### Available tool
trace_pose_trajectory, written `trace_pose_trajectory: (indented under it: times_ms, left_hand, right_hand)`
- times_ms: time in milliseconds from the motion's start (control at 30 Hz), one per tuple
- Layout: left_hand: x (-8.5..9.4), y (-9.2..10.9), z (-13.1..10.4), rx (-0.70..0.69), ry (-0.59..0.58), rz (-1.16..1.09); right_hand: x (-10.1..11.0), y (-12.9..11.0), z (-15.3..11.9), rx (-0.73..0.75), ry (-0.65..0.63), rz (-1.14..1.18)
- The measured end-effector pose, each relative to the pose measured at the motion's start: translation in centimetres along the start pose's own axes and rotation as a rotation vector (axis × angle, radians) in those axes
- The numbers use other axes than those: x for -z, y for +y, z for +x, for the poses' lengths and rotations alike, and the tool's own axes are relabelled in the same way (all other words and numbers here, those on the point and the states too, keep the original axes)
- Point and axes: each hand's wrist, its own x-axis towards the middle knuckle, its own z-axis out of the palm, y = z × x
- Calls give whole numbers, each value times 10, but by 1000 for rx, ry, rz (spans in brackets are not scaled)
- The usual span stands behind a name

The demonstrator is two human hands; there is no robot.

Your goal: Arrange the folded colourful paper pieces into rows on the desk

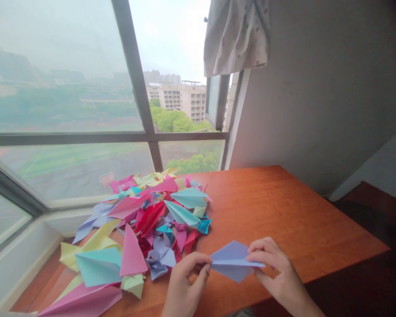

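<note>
A folded piece of periwinkle-blue paper is held above the wooden table, its wide flaps spread to either side of a middle fold. My left hand pinches its left tip between thumb and fingers. On its right side, my right hand grips the paper by the middle fold, with thumb below and fingers above. To the left of both hands lies a heap of folded papers, among them a pink one, a light-blue one and a red one.
The wooden table runs under a window, and its right edge slants toward the front. A grey wall rises behind it. A pale curtain hangs at the top, beside an open window pane.
</note>
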Motion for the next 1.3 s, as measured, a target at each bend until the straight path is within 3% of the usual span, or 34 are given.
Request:
trace_pose_trajectory:
  times_ms: [133, 233, 367, 467, 567, 733, 867, 1067, 1300]
  left_hand:
    - [-6, -1, 2, 112, -41, -100]
    - [-7, -1, 6, 114, -21, -88]
    - [-8, -4, 6, 110, -11, 8]
    - [-12, -7, 1, 43, -126, 167]
    - [-17, -8, -3, -94, -255, 341]
    - [-19, -14, -4, -187, -281, 462]
    - [-19, -22, -3, -231, -302, 482]
    - [-26, -39, -2, -293, -299, 557]
    - [-30, -59, -5, -356, -342, 581]
  right_hand:
    - [0, 9, 0, -9, -115, -18]
    - [7, 24, 2, -38, -83, -53]
    - [21, 50, 21, -148, 98, -230]
    - [24, 69, 55, -235, 319, -402]
    - [12, 82, 104, -272, 401, -511]
    - [-28, 97, 180, -538, 184, -666]
    - [-54, 113, 214, -597, 100, -663]
    - [-72, 129, 225, -642, -3, -668]
    - [-74, 134, 218, -652, -29, -684]
